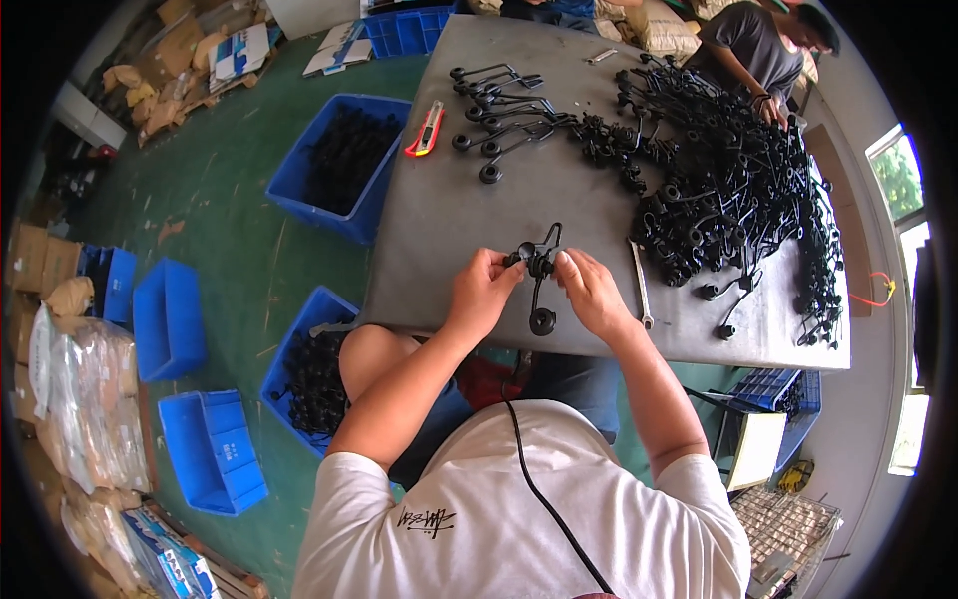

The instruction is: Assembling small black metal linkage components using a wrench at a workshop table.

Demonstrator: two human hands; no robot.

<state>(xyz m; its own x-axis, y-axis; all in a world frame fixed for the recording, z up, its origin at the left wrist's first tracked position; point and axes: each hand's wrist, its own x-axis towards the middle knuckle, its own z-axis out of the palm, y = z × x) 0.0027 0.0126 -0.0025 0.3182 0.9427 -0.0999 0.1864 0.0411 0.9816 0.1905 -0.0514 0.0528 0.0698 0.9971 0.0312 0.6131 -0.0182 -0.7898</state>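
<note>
One part (540,267) in work, count of finished parts unclear
Your left hand (484,292) and right hand (597,292) hold the part over the near edge of the desk (439,235), fingers pinched on opposite sides. Treat this part as probably unfinished. Similar parts lie in a group (491,124), a large pile (728,215) and a blue bin (344,223); you cannot tell which are done and which are left.

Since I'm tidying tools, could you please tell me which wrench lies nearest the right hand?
The long wrench just right of the right hand; the other, smaller-looking wrench lies far across the table.
</note>
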